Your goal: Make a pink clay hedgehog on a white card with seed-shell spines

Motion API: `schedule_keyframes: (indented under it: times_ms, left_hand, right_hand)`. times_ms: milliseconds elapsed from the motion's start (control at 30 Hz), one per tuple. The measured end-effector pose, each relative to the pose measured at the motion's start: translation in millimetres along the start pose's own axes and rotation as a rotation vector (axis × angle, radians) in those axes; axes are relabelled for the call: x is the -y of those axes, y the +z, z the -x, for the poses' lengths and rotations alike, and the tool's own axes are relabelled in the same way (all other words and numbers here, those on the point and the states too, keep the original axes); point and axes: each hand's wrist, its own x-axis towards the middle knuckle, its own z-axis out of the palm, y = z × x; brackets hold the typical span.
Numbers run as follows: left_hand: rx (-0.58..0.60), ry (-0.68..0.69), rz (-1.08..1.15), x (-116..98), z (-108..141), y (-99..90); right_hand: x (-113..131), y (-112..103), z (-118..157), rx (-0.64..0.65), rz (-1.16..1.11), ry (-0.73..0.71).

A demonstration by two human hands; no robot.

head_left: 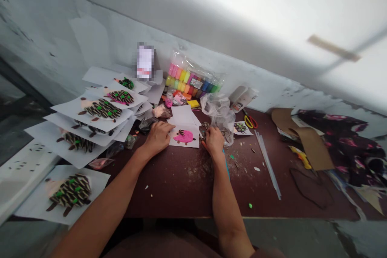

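A white card lies on the dark red table, bearing a flat pink clay hedgehog shape with brown feet and a few striped seeds near its head. My left hand rests at the card's left edge, its fingers bent and reaching toward the paper; whether they pinch anything is hidden. Just right of the card, my right hand has its fingers drawn together over striped seeds beside a clear plastic bag. What its fingertips hold, if anything, is too small to make out.
Finished seed hedgehogs on paper are stacked at left, another sheet nearer. Behind are a colored clay pack and a blurred phone. Scissors, glue sticks, a yellow glue gun, cardboard and dark floral cloth lie right.
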Motion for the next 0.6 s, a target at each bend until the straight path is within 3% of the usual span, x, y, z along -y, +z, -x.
schedule_keyframes:
  times_ms: [167, 300, 500, 600]
  left_hand:
    - [-0.011, 0.001, -0.007, -0.8, 0.4, 0.1]
    - [-0.014, -0.010, -0.003, -2.3, 0.6, -0.2]
    - [-0.018, -0.009, -0.003, -2.4, 0.6, -0.2]
    - [-0.015, -0.008, 0.004, -1.7, 0.6, -0.4]
  right_hand:
    - [3.1, -3.4, -1.9, -0.067, -0.133, 0.055]
    - [12.4, -7.3, -1.1, -0.063, -0.400, -0.025]
    - [37.4, -6.2, 6.4, 0.097, -0.799, 0.012]
    - [48.3, -6.5, 10.3, 0.162, -0.858, -0.005]
